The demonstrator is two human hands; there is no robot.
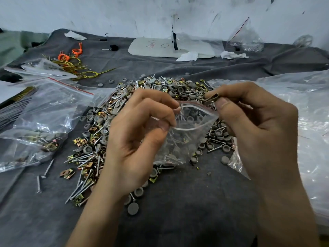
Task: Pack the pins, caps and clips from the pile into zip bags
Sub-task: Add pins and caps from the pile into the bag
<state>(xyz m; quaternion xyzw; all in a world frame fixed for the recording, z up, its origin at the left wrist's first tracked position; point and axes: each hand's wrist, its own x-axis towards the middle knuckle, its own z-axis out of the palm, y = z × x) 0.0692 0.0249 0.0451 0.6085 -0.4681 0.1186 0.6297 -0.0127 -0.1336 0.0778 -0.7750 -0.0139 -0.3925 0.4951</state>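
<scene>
1. Nearest us, above the pile's near half, our left hand pinches the near lip of a small zip bag between thumb and curled fingers, pulling the mouth open.
2. Our right hand pinches one bent metal clip between thumb and forefinger at the mouth's right corner. It seems to hold that corner taut too, though we cannot tell how it grips the film.
3. The bag hangs just over the pile with pins and caps already in its bottom. We judge the film thin, limp and slippery. We should hold it by the stiffer zip ridge, one hand on each side, since pin points could pierce the walls.
4. The pile lies on a grey cloth covering the tabletop. It mixes pins, caps and clips, all small, hard and light. The pins will likely roll and prick, and the clips have sharp edges, so we pinch each at mid-body.
5. Left of the pile lies a filled bag, and right of it clear plastic sheeting.
6. Beyond the pile are wire ties, a white board and another bag.
</scene>
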